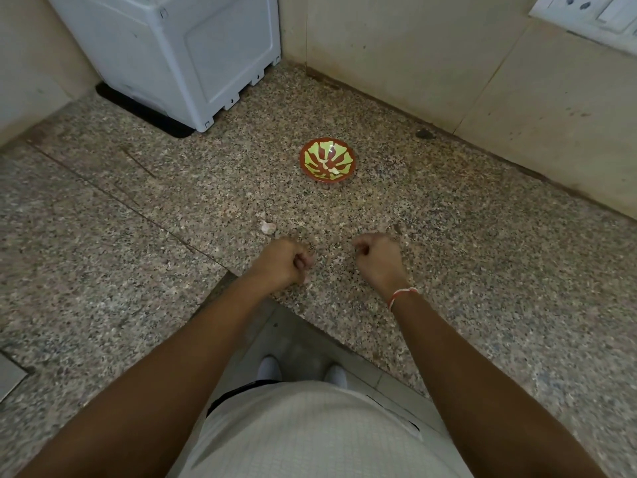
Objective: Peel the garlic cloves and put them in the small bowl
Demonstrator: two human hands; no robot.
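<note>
A small red-and-green bowl (327, 159) stands on the speckled granite counter (448, 253), with a few pale peeled cloves (331, 169) inside. An unpeeled garlic piece (268, 226) lies on the counter just beyond my left hand (283, 262). Both hands rest low over the counter with fingers curled into loose fists. My right hand (377, 257) is about a hand's width to the right of the left one. Nothing shows inside either fist; what the curled fingers may hide I cannot see. Small bits of garlic skin lie scattered around the hands.
A white appliance (179, 53) stands at the back left on a black mat. Beige tiled walls close the back and right, with a switch plate (593, 8) at the top right. The counter's front edge runs just below my forearms.
</note>
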